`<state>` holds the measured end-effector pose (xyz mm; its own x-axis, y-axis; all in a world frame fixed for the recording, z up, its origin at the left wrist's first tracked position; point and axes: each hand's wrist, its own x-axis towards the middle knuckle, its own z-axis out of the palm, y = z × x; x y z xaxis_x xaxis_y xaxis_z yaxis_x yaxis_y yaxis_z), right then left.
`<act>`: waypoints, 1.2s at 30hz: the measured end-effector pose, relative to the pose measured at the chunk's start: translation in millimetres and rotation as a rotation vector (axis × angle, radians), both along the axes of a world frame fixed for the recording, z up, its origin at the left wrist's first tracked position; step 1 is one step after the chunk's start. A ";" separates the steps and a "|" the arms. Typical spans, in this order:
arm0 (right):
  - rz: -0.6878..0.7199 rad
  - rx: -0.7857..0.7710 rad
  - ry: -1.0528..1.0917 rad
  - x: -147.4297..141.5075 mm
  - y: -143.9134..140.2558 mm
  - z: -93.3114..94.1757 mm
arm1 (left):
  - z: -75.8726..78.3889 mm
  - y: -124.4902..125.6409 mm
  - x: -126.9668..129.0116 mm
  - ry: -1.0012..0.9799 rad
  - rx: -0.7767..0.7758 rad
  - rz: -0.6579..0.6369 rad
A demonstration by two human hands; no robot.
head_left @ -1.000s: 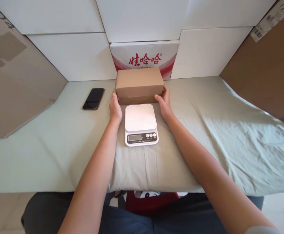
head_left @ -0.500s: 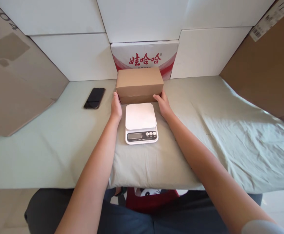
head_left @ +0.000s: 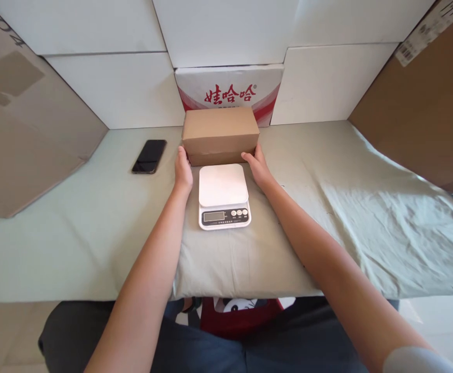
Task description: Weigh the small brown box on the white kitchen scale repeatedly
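Plainly, both hands have hold of the closed, oblong brown cardboard box (head_left: 221,124), which sits at twelve o'clock from the flat white plastic kitchen scale (head_left: 223,185). The left hand (head_left: 183,168), at ten o'clock from the scale, is partly open against the box's left end, thumb upward; its other fingers are mostly hidden. The right hand (head_left: 258,165), at two o'clock, is half curled around the opposite end, thumb on the front face near the lower corner. The scale lies between the wrists on the pale green cloth (head_left: 226,264), its dark button panel at the six o'clock edge. A black rectangular smartphone (head_left: 149,156) lies flat at ten o'clock, beyond the left hand. Directly behind the box, also at twelve, stands a white carton with red lettering (head_left: 230,88), its lower middle covered from view by the box.
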<state>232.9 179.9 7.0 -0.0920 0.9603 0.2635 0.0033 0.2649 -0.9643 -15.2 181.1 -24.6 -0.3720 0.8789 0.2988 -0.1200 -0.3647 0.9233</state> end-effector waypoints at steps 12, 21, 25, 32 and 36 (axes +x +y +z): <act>0.074 0.273 -0.043 6.5 -55.3 51.7 | 67.0 -95.6 9.7 0.046 0.026 0.065; -0.004 0.165 0.018 26.3 -143.2 26.8 | 47.6 -164.7 41.0 0.081 -0.087 0.134; -0.019 0.125 0.028 22.8 -149.7 30.5 | 39.8 -171.9 41.5 0.112 -0.128 0.174; -0.015 0.107 0.061 14.8 -156.1 29.7 | 28.8 -174.2 32.2 0.092 -0.138 0.184; -0.030 0.088 0.084 12.6 -154.1 26.3 | 28.7 -170.8 31.4 0.109 -0.140 0.159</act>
